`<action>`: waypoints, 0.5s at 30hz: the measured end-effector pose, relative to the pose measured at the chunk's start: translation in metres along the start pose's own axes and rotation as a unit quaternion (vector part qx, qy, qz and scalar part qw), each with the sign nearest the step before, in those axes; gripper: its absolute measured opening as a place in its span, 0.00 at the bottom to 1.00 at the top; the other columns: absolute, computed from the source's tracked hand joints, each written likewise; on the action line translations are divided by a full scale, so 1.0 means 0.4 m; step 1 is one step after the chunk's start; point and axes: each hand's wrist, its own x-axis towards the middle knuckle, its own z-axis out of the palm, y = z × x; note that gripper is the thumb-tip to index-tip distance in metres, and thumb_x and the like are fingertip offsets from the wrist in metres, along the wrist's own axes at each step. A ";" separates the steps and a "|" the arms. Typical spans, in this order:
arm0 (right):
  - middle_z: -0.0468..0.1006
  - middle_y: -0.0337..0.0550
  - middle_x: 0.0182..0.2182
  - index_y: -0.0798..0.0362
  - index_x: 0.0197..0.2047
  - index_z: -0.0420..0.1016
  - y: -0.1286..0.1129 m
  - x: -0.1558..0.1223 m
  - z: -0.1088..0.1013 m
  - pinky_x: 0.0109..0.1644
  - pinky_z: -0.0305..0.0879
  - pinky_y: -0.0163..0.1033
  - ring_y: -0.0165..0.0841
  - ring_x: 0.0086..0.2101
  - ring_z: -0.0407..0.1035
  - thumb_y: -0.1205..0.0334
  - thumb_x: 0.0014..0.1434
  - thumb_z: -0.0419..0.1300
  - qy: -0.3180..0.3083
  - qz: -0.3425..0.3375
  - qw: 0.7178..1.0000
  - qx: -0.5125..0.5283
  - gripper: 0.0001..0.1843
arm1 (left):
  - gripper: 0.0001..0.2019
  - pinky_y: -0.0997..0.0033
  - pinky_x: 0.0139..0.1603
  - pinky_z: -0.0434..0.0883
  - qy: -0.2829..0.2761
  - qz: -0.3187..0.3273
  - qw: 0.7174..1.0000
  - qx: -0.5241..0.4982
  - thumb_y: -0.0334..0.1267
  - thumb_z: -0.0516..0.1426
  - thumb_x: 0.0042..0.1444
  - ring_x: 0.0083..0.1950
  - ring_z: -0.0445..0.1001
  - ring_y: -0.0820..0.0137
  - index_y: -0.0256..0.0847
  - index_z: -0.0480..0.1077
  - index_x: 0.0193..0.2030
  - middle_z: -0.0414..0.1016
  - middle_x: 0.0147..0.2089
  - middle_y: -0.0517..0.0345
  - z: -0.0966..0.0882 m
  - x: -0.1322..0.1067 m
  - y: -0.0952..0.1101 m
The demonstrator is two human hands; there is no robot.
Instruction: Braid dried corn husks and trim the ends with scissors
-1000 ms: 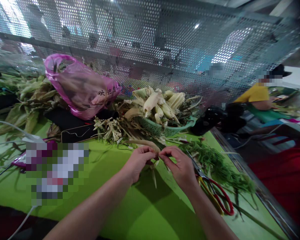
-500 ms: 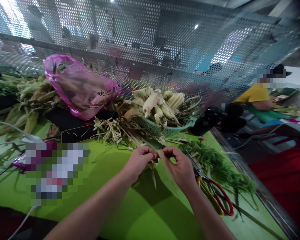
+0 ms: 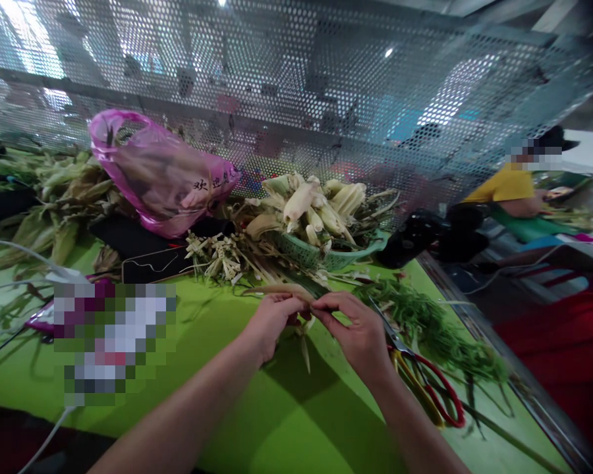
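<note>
My left hand [image 3: 275,321] and my right hand [image 3: 352,327] meet over the middle of the green table. Between their fingertips they pinch a pale strip of corn husk [image 3: 277,289], which now arches leftward over the left fingers. A narrow pointed piece of husk [image 3: 305,352] hangs below the left fingers. Right beside my right hand lie open scissors [image 3: 437,395] with red and yellow handles. Just beyond the hands stands a pale green basket [image 3: 346,258] heaped with husk-wrapped corn ears [image 3: 301,203].
A pink plastic bag [image 3: 165,174] and husks [image 3: 69,191] fill the back left. Green shredded strands [image 3: 425,316] lie on the right. A purple power strip [image 3: 86,303] with cords is at left. Behind rises a perforated metal screen [image 3: 277,79]. A person in yellow [image 3: 511,183] sits far right.
The husk strip, which hung down over my right hand, has swung over to the left and lies across my left fingers. My right fingers have closed in on the left fingertips.
</note>
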 end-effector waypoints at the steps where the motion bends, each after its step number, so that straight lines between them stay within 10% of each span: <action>1: 0.77 0.41 0.32 0.49 0.36 0.76 0.001 0.001 0.000 0.40 0.68 0.39 0.34 0.34 0.72 0.66 0.59 0.62 -0.002 0.006 1.000 0.001 0.03 | 0.05 0.76 0.30 0.60 -0.007 0.006 1.000 0.003 0.28 0.57 0.43 0.29 0.66 0.76 0.36 0.74 0.27 0.72 0.27 0.58 0.000 0.000 0.000; 15: 0.73 0.41 0.28 0.53 0.32 0.72 -0.018 0.003 0.009 0.35 0.64 0.36 0.33 0.30 0.67 0.58 0.57 0.61 -0.008 0.160 0.984 0.080 0.07 | 0.07 0.74 0.33 0.59 -0.028 0.054 0.997 0.038 0.36 0.61 0.46 0.29 0.62 0.76 0.38 0.67 0.24 0.66 0.26 0.62 0.012 -0.013 0.021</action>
